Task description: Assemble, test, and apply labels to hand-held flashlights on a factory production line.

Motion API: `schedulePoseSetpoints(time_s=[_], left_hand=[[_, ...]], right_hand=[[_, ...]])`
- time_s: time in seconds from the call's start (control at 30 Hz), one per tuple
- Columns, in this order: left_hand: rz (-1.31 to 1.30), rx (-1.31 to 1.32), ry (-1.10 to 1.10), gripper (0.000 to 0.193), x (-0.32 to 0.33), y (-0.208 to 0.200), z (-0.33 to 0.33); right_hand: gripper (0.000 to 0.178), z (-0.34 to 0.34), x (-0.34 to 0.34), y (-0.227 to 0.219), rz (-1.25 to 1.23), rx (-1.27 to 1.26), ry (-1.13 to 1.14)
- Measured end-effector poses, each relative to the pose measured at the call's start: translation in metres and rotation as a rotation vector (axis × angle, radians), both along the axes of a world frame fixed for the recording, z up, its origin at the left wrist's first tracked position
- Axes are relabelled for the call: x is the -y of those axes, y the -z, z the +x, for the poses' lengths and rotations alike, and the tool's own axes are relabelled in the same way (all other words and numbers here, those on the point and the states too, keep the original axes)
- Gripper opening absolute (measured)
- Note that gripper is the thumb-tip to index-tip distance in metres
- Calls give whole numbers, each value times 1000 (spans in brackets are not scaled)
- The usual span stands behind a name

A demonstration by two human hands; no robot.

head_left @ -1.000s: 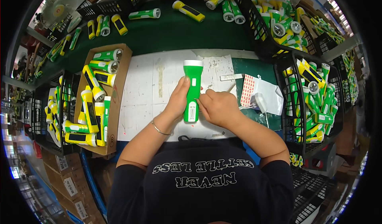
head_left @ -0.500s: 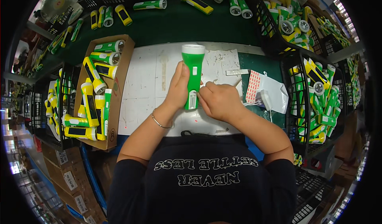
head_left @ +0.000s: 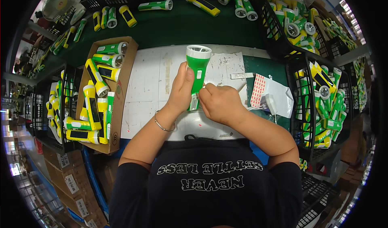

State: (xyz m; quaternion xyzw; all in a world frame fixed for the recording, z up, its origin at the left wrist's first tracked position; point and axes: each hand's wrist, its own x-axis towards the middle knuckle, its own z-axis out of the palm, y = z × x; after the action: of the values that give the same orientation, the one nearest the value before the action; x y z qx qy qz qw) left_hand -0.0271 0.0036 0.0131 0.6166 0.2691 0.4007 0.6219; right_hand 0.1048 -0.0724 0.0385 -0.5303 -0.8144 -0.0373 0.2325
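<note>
A green flashlight [head_left: 198, 64] with a white head stands nearly upright over the white work surface, lens end away from me. My left hand [head_left: 180, 91] is wrapped round its body from the left, thumb along its side. A white switch shows on the front, and a pale panel near the tail end. Against the lower right side of the flashlight, my right hand [head_left: 222, 101] is closed with its fingers curled. Whatever those fingertips may pinch is hidden.
To the left, a cardboard box [head_left: 126, 76] holds several green and yellow flashlights. Black crates [head_left: 297, 114] of flashlights flank me. A white charger [head_left: 271, 103] lies on a white bag with a red-patterned sheet. More flashlights lie on the dark green belt [head_left: 161, 25] beyond.
The flashlight has tilted, its head leaning slightly right and its lens now showing. My right hand stays at its lower side, with the fingers shifted slightly.
</note>
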Motion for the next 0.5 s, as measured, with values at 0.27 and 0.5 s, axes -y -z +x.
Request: schedulePoseSetpoints(time_s=[0.27,0.5], left_hand=[[-80,169,-108,43,-18,-1,-8],[-138,236,-80,42,-12,4,-6]], right_hand=[[19,-6,30,-1,-86,-58,-177],[25,-1,16,11,-59,-244,-129]])
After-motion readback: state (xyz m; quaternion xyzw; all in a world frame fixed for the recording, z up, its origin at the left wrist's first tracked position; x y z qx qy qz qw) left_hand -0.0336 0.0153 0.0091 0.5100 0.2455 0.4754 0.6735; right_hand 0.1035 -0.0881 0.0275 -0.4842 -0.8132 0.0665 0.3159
